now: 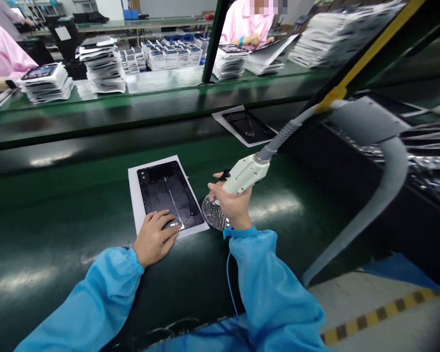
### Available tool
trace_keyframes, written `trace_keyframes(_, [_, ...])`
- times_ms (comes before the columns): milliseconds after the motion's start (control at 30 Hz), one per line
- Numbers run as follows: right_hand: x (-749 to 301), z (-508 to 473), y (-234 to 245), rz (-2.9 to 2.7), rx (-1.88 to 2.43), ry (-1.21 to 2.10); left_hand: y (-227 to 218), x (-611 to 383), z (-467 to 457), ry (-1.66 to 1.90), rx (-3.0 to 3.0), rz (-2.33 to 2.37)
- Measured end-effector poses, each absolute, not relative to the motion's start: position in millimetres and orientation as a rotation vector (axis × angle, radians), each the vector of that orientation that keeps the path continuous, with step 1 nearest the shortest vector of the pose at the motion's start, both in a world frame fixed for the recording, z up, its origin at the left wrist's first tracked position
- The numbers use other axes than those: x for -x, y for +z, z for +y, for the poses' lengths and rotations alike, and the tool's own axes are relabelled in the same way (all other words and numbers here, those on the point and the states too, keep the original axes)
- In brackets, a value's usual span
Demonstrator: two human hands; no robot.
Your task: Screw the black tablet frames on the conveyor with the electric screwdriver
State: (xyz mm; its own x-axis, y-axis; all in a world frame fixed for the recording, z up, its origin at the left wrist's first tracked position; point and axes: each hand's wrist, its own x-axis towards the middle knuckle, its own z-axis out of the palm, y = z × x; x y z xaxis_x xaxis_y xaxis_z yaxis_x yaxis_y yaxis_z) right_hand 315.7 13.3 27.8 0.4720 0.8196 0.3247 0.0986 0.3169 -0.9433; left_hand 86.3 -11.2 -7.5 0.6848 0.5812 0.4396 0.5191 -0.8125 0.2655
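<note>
A black tablet housing (170,193) lies on a white sheet (133,188) on the dark green bench, with a thin pale strip down its middle. My left hand (156,237) rests on its near edge, fingers spread and touching the housing. Wrapped round the handle of a pale air gun (246,172), the fingers of my right hand (234,203) are closed just right of the housing. A ribbed hose (284,134) runs up from the gun. Below its front end sits a round, perforated metal disc (213,212), partly hidden by my right hand.
Farther back, another black housing (249,126) lies on a white sheet. A grey pipe (374,195) and a yellow-banded bar (374,49) stand at the right. Beyond a dark rail, people in pink sleeves work among stacked sheets and tablets (102,66).
</note>
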Motion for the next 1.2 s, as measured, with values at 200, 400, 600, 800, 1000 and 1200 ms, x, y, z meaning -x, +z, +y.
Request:
trace_keyframes(200, [-316.5, 14.0, 26.0, -1.005, 1.156, 0.606, -5.8, -86.3, -11.4, 0.770, -2.773, 0.903])
trace_keyframes(400, [-316.6, 12.7, 29.2, -1.001, 1.155, 0.603, -9.0, -85.9, -10.7, 0.862, -2.691, 0.997])
trace_keyframes(600, [-297.6, -3.6, 42.7, -1.011, 1.043, 0.593, -12.9, -87.4, -14.7, 0.843, -2.638, 1.221])
trace_keyframes(800, [-252.2, -16.3, 39.7, -1.167, 1.012, 0.799, -7.9, -82.8, -12.1, 0.546, -2.689, 1.158])
trace_keyframes(1000, [-234.7, -18.1, 27.6, -1.210, 1.013, 0.890, -1.7, -81.9, -9.9, 0.412, -2.652, 1.091])
trace_keyframes(1200, [-236.1, -16.5, 21.0, -1.274, 1.047, 0.828, 1.7, -85.0, -9.7, 0.403, -2.636, 1.078])
